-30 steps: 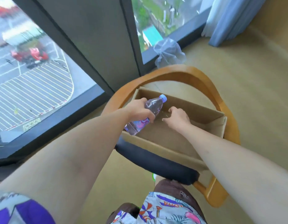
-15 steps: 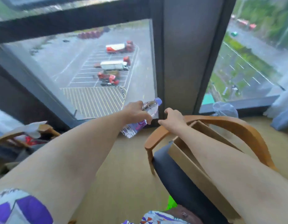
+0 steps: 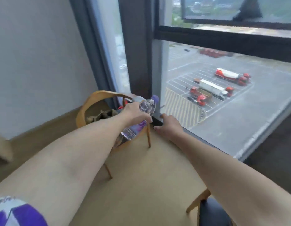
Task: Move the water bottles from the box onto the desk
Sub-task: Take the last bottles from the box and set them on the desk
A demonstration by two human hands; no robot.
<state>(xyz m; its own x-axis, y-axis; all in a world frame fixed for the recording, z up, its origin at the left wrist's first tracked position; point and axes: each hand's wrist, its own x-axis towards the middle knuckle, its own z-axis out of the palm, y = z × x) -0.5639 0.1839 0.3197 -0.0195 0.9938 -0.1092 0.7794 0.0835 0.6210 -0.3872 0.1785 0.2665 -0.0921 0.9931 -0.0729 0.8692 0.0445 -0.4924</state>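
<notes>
My left hand (image 3: 136,113) grips a clear water bottle (image 3: 145,110) with a purple cap and purple label, held in the air at mid-frame and tilted with its cap up to the right. My right hand (image 3: 168,126) hovers just to the right of it, fingers loosely spread and holding nothing. The box and the desk are out of view.
A second wooden chair (image 3: 94,103) with crumpled paper and red items on its seat stands in the corner beyond my left hand. The dark cushion of the first chair (image 3: 213,212) shows at the bottom right. A large window (image 3: 223,95) and a grey curtain (image 3: 92,46) fill the back.
My view has swung left, away from the chair with the box, which has left the frame. Both hands moved along with it, the left still carrying the bottle.
</notes>
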